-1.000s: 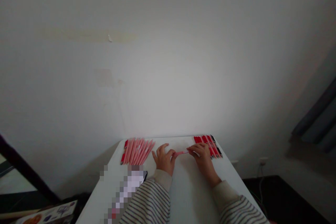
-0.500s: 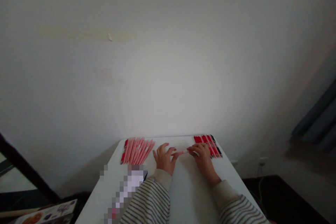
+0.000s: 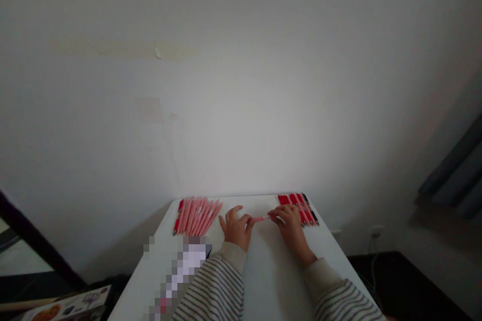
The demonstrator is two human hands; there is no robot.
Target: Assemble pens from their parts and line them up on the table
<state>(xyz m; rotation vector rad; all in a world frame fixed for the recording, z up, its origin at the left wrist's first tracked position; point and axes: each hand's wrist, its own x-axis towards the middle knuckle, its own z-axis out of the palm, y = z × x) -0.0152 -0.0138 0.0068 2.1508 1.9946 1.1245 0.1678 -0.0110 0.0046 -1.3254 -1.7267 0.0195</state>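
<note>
While both hands are over the white worktop (image 3: 263,281), a slim pink pen (image 3: 260,218) lies crosswise between them, near the far edge. Thumb and forefinger of the left hand (image 3: 236,231) pinch its left end; the remaining fingers are spread and lifted clear. Fingers of the right hand (image 3: 289,223) grasp its other end. A pale band shows on the barrel close to the right hand; whether it carries print cannot be told at this size.

To the left lies a fanned, overlapping pile of pink pens (image 3: 198,218), red sections showing along its outer side. Pale marks on several barrels are too small to read. On the right, partly behind the right hand, a row of pink and red pens (image 3: 295,200) ends in black parts at the outer edge; any lettering there is likewise illegible.

Nearer the wearer, left of the left sleeve, rests a phone (image 3: 194,256), its screen pixelated. Lower left, a printed box (image 3: 81,303) bears orange and purple pictures; its wording, if any, is indistinct.
</note>
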